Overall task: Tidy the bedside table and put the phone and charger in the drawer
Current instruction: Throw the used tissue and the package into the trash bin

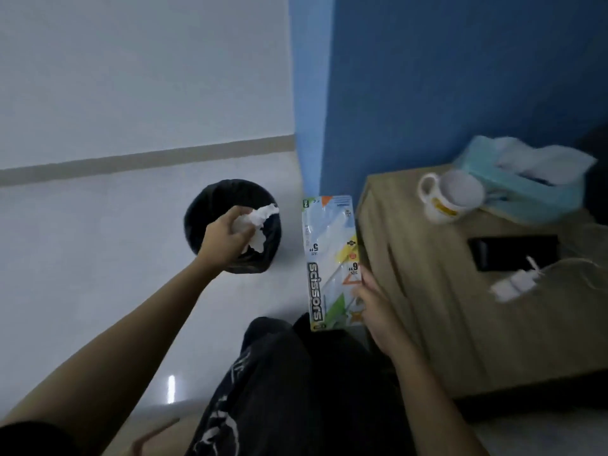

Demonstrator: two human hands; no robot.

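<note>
My left hand (223,240) is closed on a crumpled white tissue (260,222), held right above a round black bin (232,225) on the floor. My right hand (378,304) grips the lower edge of a flat scissors package (329,255), held upright beside the left side of the wooden bedside table (437,324). On the table lies a black phone (513,253), and in front of it a white charger (513,283) with its cable (585,268) trailing to the right.
A white mug (450,200) and a teal tissue box (526,182) stand at the back of the table against the blue wall (460,77). The pale tiled floor (82,258) spreads to the left. My dark-clothed legs (296,390) are at the bottom.
</note>
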